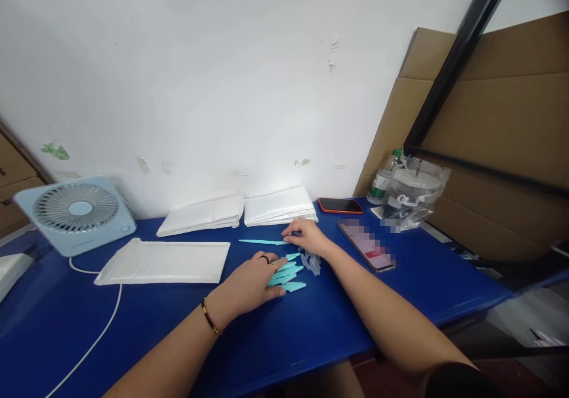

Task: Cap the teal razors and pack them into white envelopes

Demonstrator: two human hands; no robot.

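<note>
Several turquoise plastic sticks [284, 275] lie in a bunch on the blue table [329, 321]. My left hand [254, 280], with rings and a bracelet, rests over their left ends, its fingers bent around the bunch. Behind it, a single turquoise stick [262, 242] lies crosswise, its right end between the thumb and fingertips of my right hand [309, 236]. Small translucent pieces [312, 263] sit in a pile beneath and beside my right wrist.
A white flat packet [164, 261] lies left; two stacks of white packets [202, 214] [279, 206] stand against the wall. A fan [80, 211] is far left. Right are two phones [340, 206] [367, 247], a bottle [382, 181] and a bagged cup [411, 193].
</note>
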